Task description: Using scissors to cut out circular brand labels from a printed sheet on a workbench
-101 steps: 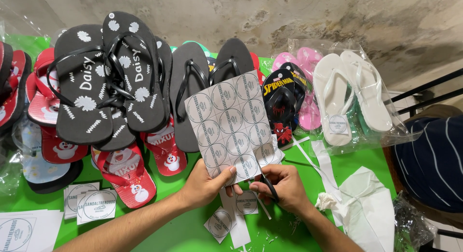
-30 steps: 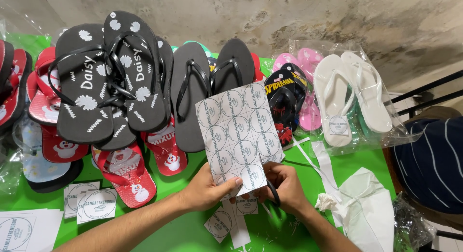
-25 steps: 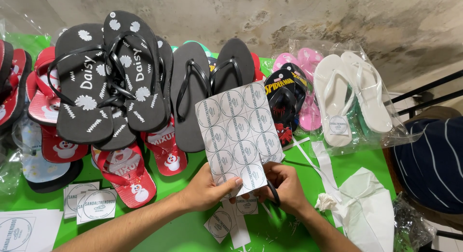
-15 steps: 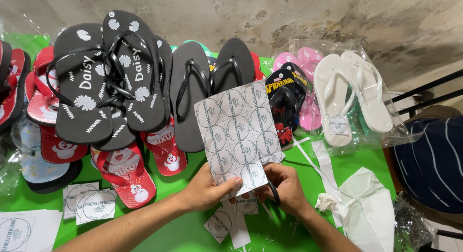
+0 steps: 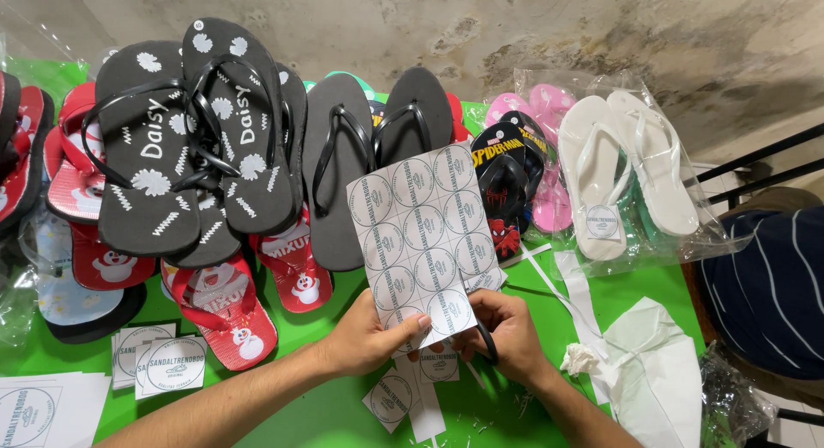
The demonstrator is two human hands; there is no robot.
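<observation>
Green table point(image 5: 343, 414), stained wall behind: flip-flops point(image 5: 206, 148) ranged along far side. Label sheet point(image 5: 421, 233), upright at near centre, pinched at lower edge by left hand point(image 5: 369, 336). Right hand point(image 5: 506, 332) closed on scissors point(image 5: 487, 343) at sheet's lower right corner.

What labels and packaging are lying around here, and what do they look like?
Label sheet: white, rows of round grey-printed stickers, held by left hand and right hand.
Cut labels: white squares on the green table, below the hands.
Label stack: white, at left.
Clear bag: around white sandals, round sticker on it.
</observation>
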